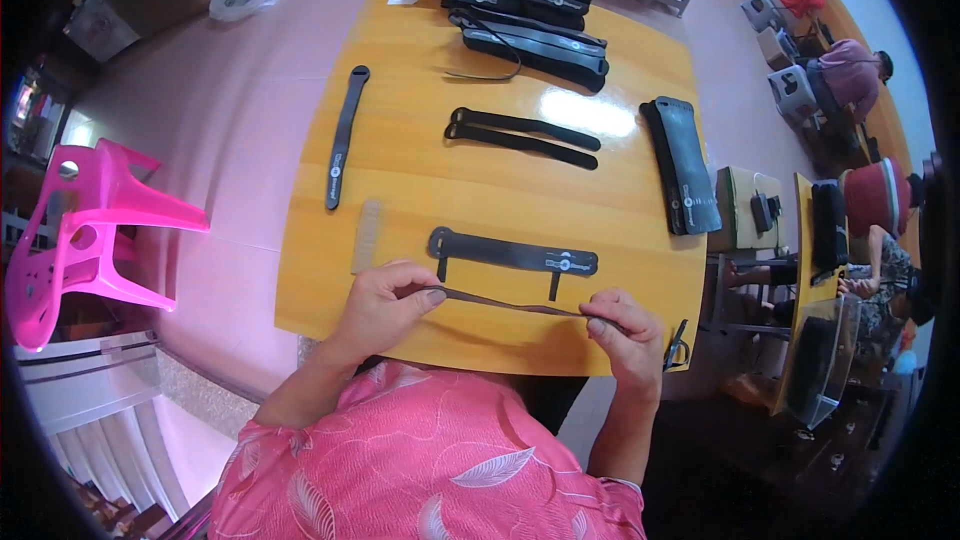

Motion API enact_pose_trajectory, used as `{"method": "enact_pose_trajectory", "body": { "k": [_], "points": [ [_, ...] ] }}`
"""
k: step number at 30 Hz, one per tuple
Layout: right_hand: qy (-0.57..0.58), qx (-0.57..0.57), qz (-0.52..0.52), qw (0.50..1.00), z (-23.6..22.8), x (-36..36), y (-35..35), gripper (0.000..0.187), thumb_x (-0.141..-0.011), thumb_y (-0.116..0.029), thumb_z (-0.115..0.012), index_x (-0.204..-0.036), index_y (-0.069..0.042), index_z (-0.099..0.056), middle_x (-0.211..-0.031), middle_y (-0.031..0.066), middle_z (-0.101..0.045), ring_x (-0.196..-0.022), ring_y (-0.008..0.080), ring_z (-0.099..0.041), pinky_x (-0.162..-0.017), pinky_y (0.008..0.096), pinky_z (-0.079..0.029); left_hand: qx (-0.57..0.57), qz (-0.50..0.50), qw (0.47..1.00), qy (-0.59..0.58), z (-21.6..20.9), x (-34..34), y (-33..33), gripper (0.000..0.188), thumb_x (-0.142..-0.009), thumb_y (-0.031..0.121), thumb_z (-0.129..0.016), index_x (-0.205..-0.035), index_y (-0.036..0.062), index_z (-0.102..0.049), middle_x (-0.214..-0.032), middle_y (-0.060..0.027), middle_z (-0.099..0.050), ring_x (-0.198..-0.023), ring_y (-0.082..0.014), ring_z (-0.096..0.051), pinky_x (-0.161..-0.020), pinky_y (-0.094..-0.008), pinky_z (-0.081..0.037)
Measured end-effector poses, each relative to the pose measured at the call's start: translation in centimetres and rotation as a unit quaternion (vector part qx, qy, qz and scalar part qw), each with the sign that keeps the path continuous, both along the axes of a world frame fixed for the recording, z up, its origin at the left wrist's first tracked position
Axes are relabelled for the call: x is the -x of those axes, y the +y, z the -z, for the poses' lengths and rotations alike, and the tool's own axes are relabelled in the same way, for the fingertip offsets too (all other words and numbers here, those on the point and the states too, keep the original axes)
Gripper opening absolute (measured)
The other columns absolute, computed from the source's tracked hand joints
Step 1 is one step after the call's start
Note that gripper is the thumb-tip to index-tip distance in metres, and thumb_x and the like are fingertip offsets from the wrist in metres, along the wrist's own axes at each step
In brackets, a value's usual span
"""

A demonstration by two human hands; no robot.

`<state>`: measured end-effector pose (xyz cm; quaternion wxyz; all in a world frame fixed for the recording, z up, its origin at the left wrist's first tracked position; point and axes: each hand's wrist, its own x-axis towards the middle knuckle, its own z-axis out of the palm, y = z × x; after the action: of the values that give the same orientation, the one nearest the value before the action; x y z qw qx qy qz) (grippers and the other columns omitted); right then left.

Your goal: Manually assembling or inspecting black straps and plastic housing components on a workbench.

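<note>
A thin dark strap (510, 305), seen almost edge-on, is stretched between my hands over the near side of the table. My left hand (380, 308) pinches one end between thumb and fingers. At the other end, my right hand (625, 332) pinches it the same way. Just beyond lies a wide black strap (510, 250) with white print and a slotted round end at its left. Two short black tabs, a left one (442, 269) and a right one (555, 285), stick out below its near edge.
On the yellow table (400, 160) lie a single strap (346, 140), two narrow straps (525, 135), bundled straps (530, 35) at the back and a stack (685, 170) at right. A tan ribbed strip (366, 236) and scissors (677, 345) lie nearer. A pink stool (100, 230) stands left; people sit right.
</note>
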<state>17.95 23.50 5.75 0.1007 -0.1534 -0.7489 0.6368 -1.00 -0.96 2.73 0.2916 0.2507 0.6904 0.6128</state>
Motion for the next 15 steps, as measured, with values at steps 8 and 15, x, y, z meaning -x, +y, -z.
{"method": "enact_pose_trajectory", "body": {
  "k": [8,15],
  "points": [
    [-0.046,0.188,0.243,0.950,1.9,1.8,-0.3,0.014,-0.084,0.003,-0.062,-0.097,0.004,-0.067,-0.075,0.0029,-0.062,-0.066,0.0103,-0.056,-0.059,0.0223,-0.044,0.042,-0.052,0.985,-0.159,0.0,0.4,1.2,0.011,-0.086,0.004,-0.066,-0.095,-0.0031,-0.065,-0.080,-0.0020,-0.062,-0.062,-0.0052,-0.055,-0.056,-0.0188,-0.044],
    [-0.053,-0.087,0.238,0.966,4.4,2.4,0.4,0.017,-0.084,0.000,-0.063,-0.101,0.004,-0.065,-0.078,0.0008,-0.062,-0.070,0.0075,-0.056,-0.066,0.0200,-0.045,0.097,-0.080,0.992,-0.023,1.3,1.1,2.0,0.010,-0.087,0.002,-0.063,-0.095,-0.0031,-0.065,-0.075,-0.0026,-0.062,-0.061,-0.0062,-0.056,-0.053,-0.0200,-0.044]
  ]
}}
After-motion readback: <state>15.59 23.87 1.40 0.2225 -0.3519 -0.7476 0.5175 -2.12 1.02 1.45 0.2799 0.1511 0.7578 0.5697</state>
